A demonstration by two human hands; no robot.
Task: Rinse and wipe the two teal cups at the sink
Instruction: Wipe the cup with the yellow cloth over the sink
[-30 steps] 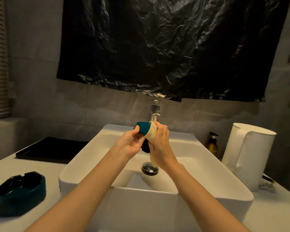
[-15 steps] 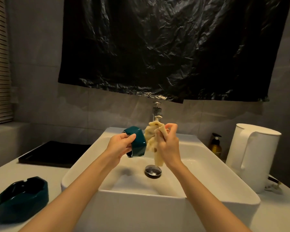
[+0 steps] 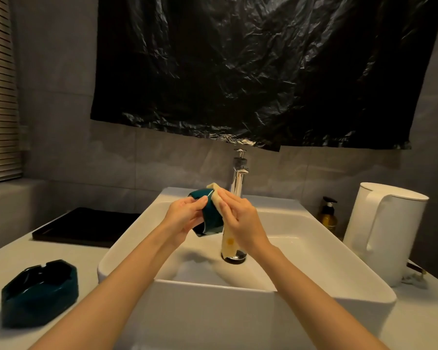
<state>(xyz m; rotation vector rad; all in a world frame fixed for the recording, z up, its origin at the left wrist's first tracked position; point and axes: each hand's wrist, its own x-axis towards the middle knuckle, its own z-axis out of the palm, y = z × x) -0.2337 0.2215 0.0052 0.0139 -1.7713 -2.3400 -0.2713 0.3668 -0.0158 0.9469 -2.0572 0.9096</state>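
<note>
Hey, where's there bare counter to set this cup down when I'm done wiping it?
Best patch: the left counter between the black tray, the teal dish and the sink rim. The right side is crowded: kettle, a cord and a bottle, leaving only a strip in front. Left hand grips the cup, right hand the cloth.

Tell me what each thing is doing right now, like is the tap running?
Teal cup, tipped sideways over the sink, gripped by the left hand.
Cloth, pressed on the cup by the right hand, end hanging down.
Faucet, no water visibly running.
Kettle, upright, lid shut.
Teal dish, upright on the counter.
Pump bottle, upright.
</note>
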